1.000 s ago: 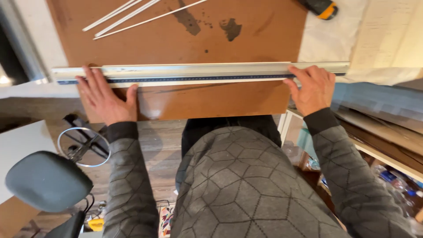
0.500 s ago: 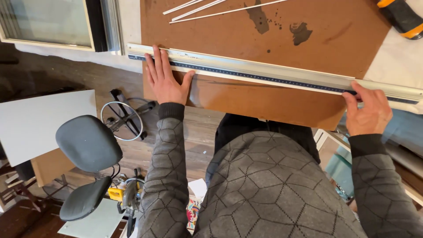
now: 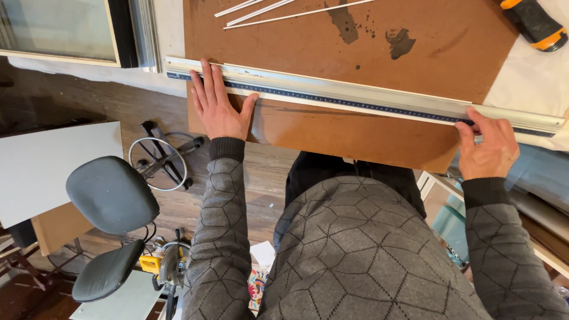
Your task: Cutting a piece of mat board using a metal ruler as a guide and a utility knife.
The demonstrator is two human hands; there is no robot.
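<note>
One ruler (image 3: 355, 98) across one brown board (image 3: 367, 53). Two hands on it: left hand (image 3: 219, 106), right hand (image 3: 487, 145). Three thin white rods (image 3: 278, 10) at the board's top edge. One orange-and-black tool (image 3: 536, 22) at upper right. Two dark stains (image 3: 400, 41) on the board. One grey chair (image 3: 109, 204) on the floor, one saw (image 3: 169, 266) beside it.

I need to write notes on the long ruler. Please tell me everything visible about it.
The ruler is a long, pale metal straightedge with a dark scale strip along its near side. It lies flat across the brown board, slanting down to the right, overhanging both board edges. The left hand presses near its left end; the right hand holds near its right end.
</note>
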